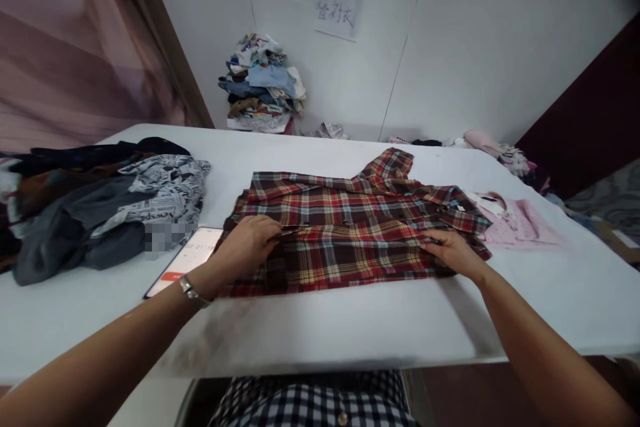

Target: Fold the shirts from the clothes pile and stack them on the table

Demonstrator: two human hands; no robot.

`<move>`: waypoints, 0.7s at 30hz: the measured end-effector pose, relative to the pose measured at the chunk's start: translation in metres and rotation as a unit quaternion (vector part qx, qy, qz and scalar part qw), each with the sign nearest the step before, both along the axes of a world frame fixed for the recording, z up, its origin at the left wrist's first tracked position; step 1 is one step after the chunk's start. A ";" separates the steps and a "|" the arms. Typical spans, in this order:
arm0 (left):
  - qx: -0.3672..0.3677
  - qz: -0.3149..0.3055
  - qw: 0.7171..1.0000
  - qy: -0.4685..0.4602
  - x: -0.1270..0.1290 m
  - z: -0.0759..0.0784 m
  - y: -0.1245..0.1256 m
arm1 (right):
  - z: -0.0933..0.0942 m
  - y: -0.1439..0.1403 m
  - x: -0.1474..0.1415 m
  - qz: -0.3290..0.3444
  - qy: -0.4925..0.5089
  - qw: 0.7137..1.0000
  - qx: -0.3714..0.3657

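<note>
Take the red, brown and cream plaid fabric shirt, lying on the middle of the long white table, between a crumpled heap of grey and dark garments at left and a pale pink garment at right. With the bare left hand curled, fingertips together, seemingly pinching the button front near the hem, and the bare right hand pinching the same front nearer the chest, best to pull lightly and evenly left and right, lay the edge straight, then smooth out ripples. Avoid tugging harder at one end, for fear of skewing the layers. Hard to judge the firmness of either pinch.

Read the long axis as running left to right, roughly along the near table edge: hem to the left, collar apparently to the right, button front upward, with an apparent sleeve jutting toward the far side.
</note>
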State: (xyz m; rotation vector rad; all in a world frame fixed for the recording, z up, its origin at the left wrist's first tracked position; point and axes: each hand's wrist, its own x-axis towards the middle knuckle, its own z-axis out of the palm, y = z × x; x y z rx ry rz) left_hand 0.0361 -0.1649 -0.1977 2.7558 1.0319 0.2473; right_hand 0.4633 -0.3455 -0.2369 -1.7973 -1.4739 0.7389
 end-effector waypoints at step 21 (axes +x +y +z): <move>0.112 0.005 0.994 -0.019 0.009 -0.052 0.041 | -0.030 -0.008 0.075 -0.144 -0.317 0.935 0.061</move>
